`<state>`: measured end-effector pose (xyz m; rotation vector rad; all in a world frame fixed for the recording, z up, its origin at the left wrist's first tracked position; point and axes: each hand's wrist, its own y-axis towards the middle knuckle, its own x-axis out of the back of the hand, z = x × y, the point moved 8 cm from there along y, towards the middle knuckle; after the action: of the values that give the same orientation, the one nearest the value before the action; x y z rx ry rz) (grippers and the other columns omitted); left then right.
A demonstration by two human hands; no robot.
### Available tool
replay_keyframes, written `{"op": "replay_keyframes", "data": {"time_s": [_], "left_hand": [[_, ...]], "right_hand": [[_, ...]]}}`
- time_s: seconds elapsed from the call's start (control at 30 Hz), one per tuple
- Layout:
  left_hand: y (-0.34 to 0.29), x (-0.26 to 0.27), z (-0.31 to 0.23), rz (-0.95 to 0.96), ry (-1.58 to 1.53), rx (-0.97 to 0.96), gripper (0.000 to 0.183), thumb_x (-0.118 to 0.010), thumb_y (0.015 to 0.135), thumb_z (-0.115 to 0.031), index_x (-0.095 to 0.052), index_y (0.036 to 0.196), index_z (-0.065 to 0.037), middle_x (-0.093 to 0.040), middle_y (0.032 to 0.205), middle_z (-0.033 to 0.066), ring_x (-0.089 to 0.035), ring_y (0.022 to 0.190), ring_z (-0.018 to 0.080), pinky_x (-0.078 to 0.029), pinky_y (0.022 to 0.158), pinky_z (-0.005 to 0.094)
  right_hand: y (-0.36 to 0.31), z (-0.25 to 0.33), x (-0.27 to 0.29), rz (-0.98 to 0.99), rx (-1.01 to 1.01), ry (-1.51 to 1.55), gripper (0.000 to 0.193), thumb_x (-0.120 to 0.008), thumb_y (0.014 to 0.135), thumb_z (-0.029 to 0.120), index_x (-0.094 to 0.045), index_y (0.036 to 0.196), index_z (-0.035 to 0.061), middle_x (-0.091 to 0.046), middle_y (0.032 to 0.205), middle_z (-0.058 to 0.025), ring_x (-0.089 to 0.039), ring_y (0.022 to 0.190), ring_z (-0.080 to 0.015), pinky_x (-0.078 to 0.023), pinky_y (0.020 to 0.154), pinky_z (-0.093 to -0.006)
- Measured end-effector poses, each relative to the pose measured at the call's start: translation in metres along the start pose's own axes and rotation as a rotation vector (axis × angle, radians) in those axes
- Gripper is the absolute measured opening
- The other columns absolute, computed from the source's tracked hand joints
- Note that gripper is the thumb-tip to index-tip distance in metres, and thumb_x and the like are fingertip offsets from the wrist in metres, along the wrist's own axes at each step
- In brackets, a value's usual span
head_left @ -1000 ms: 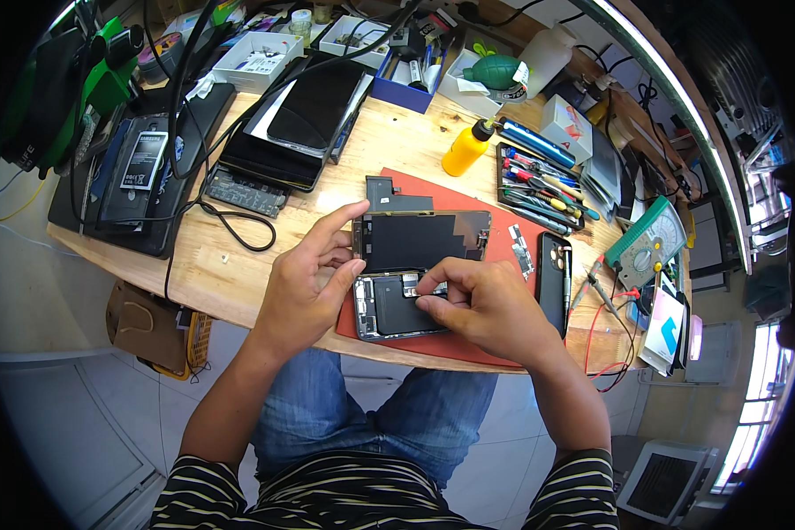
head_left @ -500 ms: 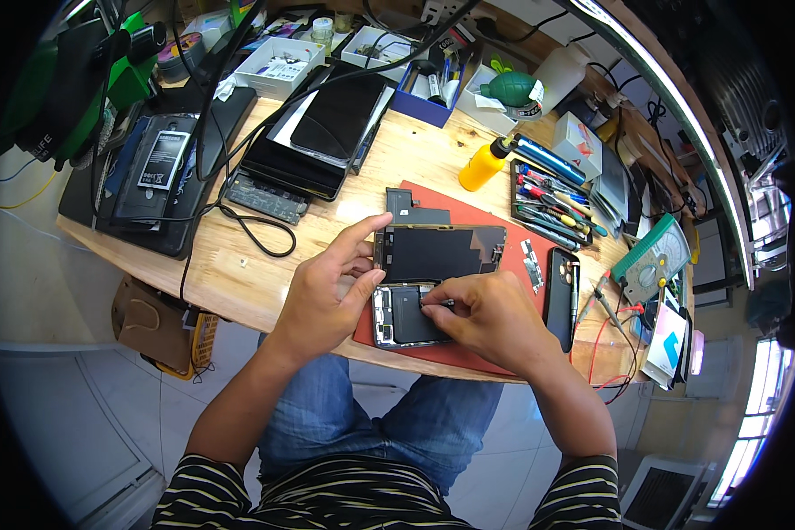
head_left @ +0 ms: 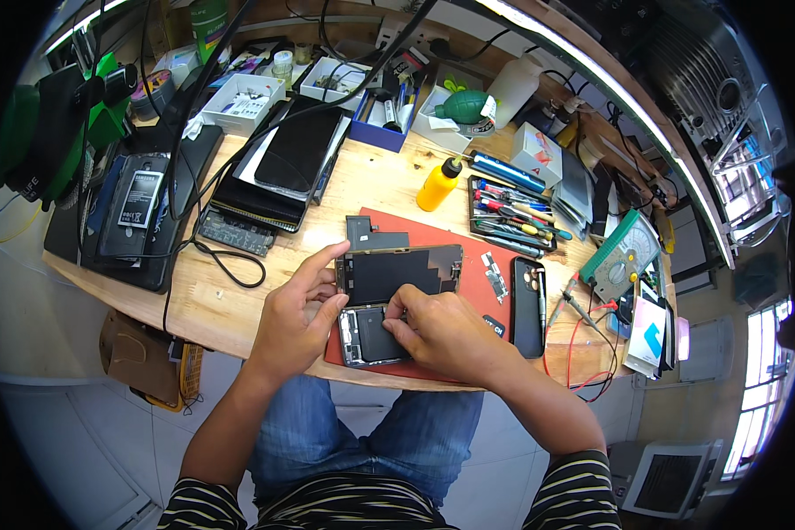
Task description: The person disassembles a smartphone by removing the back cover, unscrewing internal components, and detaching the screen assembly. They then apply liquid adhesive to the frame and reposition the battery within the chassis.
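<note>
An opened phone lies on a red mat [head_left: 435, 228] at the bench's front edge. Its detached screen [head_left: 384, 278], dark inner face up, is propped along the far side of the phone body [head_left: 352, 334]. My left hand [head_left: 291, 322] holds the screen's left edge between thumb and fingers. My right hand [head_left: 450, 331] is over the right part of the phone body, thumb and fingers pinched together; whatever they hold is hidden. A black battery [head_left: 378, 332] shows in the body left of those fingers. Beyond the screen lies a dark L-shaped flat part [head_left: 375, 235].
Small metal plates [head_left: 495, 276], a black phone case [head_left: 526, 309] and a pen-like tool [head_left: 542, 296] lie to the right. Farther off stand a yellow bottle [head_left: 439, 185] and a tool tray [head_left: 514, 212]. Red test leads [head_left: 583, 305] trail beside a green multimeter [head_left: 625, 256]. Stacked devices [head_left: 283, 168] occupy the left.
The whole view has shifted, so the bench sits farther left and lower. My right fingers have moved up toward the screen, and a small dark thing at their tips is now hidden.
</note>
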<state>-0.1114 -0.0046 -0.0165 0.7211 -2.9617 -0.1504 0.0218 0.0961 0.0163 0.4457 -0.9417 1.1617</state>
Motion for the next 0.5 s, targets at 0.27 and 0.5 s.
{"op": "replay_keyframes", "data": {"time_s": [0.27,0.5], "left_hand": [[0.0,0.0,0.001,-0.025,0.003,-0.042,0.062,-0.063,0.094,0.011,-0.05,0.152,-0.005,-0.074,0.109,0.0146,-0.071,0.098,0.016,-0.057,0.09,0.0298],[-0.001,0.0,0.001,0.017,-0.001,0.003,0.062,-0.061,0.095,0.012,-0.045,0.154,0.001,-0.071,0.114,0.015,-0.067,0.106,0.0163,-0.052,0.098,0.0293]], "right_hand": [[-0.008,0.0,0.061,-0.415,0.032,0.07,0.027,-0.082,0.089,0.018,-0.07,0.109,0.0059,-0.054,0.061,0.0012,-0.052,0.055,-0.009,-0.045,0.055,-0.0283],[0.045,-0.056,0.116,-0.606,-0.137,-0.11,0.089,-0.091,0.077,0.041,-0.052,0.143,-0.004,-0.065,0.127,-0.019,-0.067,0.102,-0.0271,-0.056,0.091,-0.0397]]}}
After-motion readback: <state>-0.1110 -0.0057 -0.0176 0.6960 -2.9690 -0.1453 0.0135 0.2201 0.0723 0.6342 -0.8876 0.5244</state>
